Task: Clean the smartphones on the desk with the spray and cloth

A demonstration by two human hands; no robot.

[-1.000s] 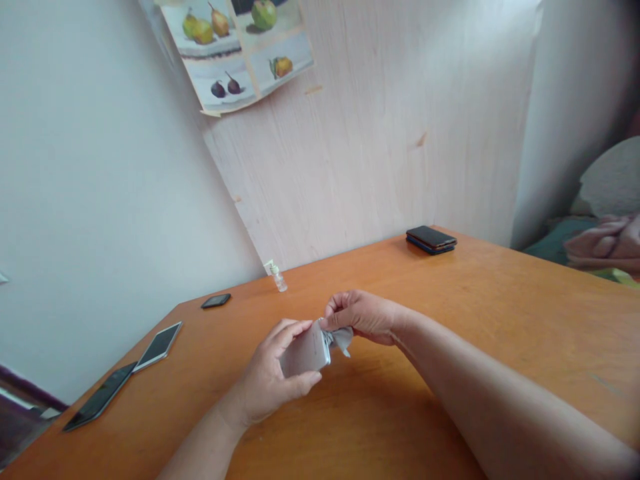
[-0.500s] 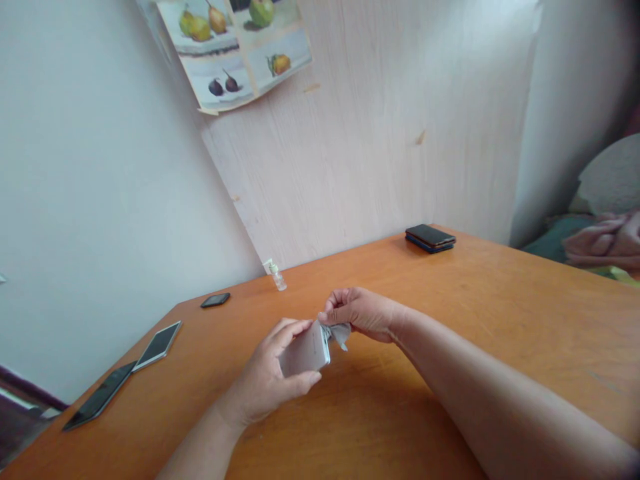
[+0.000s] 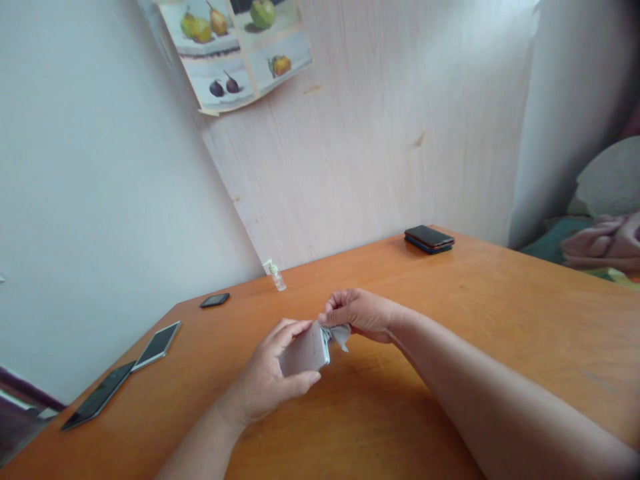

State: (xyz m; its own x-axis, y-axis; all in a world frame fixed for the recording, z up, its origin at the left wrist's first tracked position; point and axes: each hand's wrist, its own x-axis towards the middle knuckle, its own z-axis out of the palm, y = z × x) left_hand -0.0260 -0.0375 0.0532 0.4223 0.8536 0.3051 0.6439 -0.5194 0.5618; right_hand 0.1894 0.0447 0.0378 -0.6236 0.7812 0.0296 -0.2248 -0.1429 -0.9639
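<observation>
My left hand [image 3: 273,373] grips a pale phone [image 3: 305,352] by its edges, thumb along the near side and fingers along the far side. The phone is tilted on its edge above the table, its plain back towards me. In my right hand [image 3: 353,313] a grey cloth [image 3: 339,335] is pinched between thumb and fingers. The cloth is bunched against the phone's right end, and a loose corner hangs down. The phone's other face is hidden.
On the orange wooden table [image 3: 500,320], a white phone [image 3: 157,345], a black phone [image 3: 100,397] and a small dark phone [image 3: 215,301] lie to the left. A clear pump bottle [image 3: 278,277] stands near the wall. Dark phones or cases [image 3: 429,239] are stacked at back right.
</observation>
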